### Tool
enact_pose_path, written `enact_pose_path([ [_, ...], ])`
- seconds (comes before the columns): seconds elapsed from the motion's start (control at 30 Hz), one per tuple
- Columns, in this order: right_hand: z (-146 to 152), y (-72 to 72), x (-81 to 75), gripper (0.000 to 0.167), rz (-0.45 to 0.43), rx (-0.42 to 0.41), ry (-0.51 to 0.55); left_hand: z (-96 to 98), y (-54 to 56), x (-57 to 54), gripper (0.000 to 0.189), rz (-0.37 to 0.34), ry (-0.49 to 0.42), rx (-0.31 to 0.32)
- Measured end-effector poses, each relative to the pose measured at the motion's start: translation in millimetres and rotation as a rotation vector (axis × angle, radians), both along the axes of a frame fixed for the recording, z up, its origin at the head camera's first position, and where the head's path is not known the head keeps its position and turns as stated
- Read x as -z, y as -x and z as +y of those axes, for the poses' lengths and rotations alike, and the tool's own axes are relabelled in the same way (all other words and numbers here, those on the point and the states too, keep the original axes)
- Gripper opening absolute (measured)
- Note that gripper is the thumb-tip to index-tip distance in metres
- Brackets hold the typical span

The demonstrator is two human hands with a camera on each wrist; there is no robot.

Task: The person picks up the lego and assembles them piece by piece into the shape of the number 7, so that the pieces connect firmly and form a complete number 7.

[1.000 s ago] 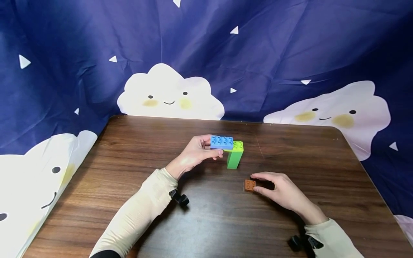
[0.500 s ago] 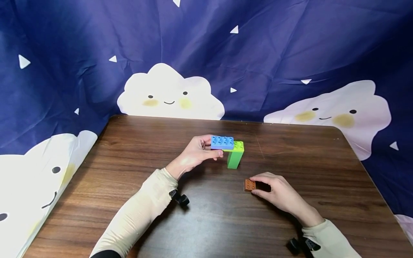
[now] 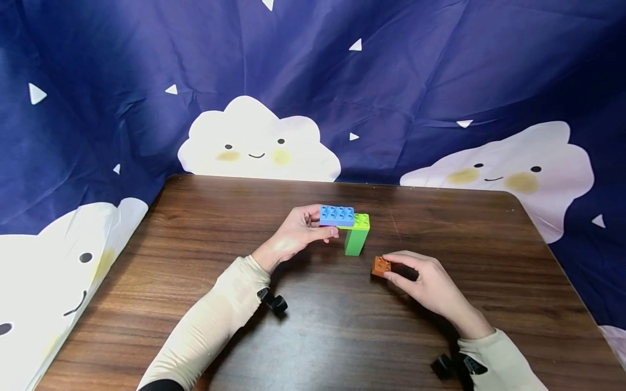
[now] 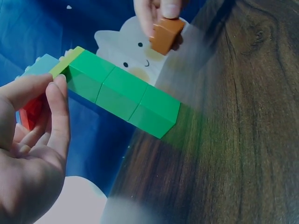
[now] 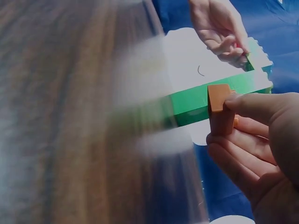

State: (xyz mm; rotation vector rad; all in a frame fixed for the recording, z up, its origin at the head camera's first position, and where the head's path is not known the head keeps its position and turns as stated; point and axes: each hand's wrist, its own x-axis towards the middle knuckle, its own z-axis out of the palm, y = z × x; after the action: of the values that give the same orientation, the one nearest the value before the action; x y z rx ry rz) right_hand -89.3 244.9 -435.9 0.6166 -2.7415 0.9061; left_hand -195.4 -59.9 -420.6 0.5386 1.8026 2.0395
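A toy-brick build stands near the middle of the table: a green column (image 3: 355, 243) of stacked bricks, a lime brick (image 3: 362, 221) across its top and a blue 2x4 brick (image 3: 336, 215) above that. The lime brick juts left past the column. My left hand (image 3: 295, 231) pinches this overhanging end between thumb and fingers, and a red brick (image 4: 32, 112) shows beneath it, partly hidden by the fingers. Between thumb and fingertips my right hand (image 3: 430, 282) holds a small orange-brown 2x2 brick (image 5: 219, 109), tilted and raised from the table, just right of and nearer than the column.
The dark wood-grain table (image 3: 313, 336) has rounded far corners. Behind it hangs a dark blue cloth (image 3: 293, 54) printed with white clouds and triangles. A small black camera (image 3: 277, 304) sits on the left wrist, with another one (image 3: 444, 366) on the right.
My right hand has closed its fingers on the orange-brown brick and lifted it, moving it slightly away from me. My left hand and the build have stayed in place.
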Motion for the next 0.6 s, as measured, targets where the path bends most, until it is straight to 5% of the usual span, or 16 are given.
enact_pose_path([
  [0.6, -7.2, 20.8, -31.9, 0.043, 0.183, -0.005, 0.219, -0.1, 1.5, 1.4, 0.033, 0.031, 0.014, 0.028],
])
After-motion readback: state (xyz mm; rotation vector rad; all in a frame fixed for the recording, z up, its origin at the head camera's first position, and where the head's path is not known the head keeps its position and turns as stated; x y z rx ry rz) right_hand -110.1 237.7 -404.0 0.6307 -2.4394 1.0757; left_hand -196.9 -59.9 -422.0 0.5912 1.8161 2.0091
